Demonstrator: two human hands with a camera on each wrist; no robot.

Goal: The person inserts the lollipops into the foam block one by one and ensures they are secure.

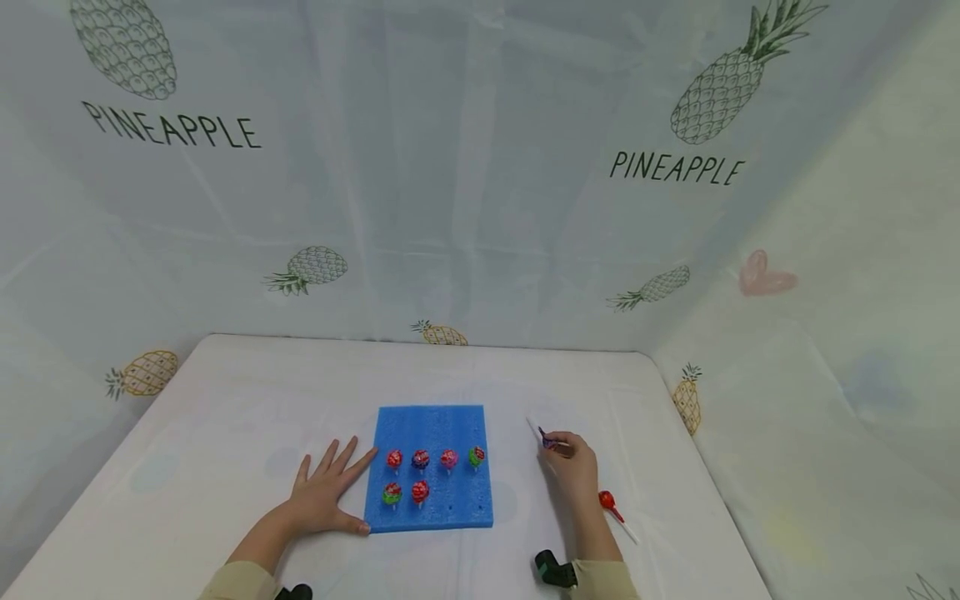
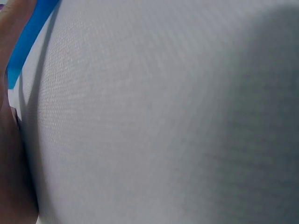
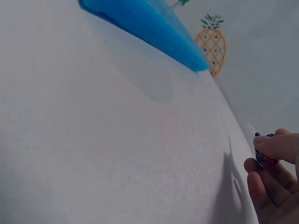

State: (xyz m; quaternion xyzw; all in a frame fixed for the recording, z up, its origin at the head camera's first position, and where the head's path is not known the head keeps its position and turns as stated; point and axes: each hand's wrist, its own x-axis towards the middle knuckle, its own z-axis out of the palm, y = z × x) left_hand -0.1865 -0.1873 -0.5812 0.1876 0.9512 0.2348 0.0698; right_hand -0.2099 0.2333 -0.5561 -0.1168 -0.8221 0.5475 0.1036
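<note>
A blue foam block (image 1: pixel 431 429) lies on the white table, with several wrapped lollipops (image 1: pixel 420 459) standing in its holes. My left hand (image 1: pixel 326 492) lies flat on the table, fingers spread, touching the block's left edge (image 2: pixel 28 39). To the right of the block, my right hand (image 1: pixel 572 462) pinches a purple-wrapped lollipop (image 1: pixel 549 441) by its head, the white stick pointing away. In the right wrist view the fingers (image 3: pixel 275 147) curl round that purple lollipop (image 3: pixel 265 159). A red lollipop (image 1: pixel 607 501) lies loose on the table beside my right wrist.
The white table (image 1: pixel 225 400) is fenced by pale curtains printed with pineapples (image 1: pixel 712 92) at the back and on both sides. Two free holes show in the foam's front row, at its right (image 1: pixel 465 506).
</note>
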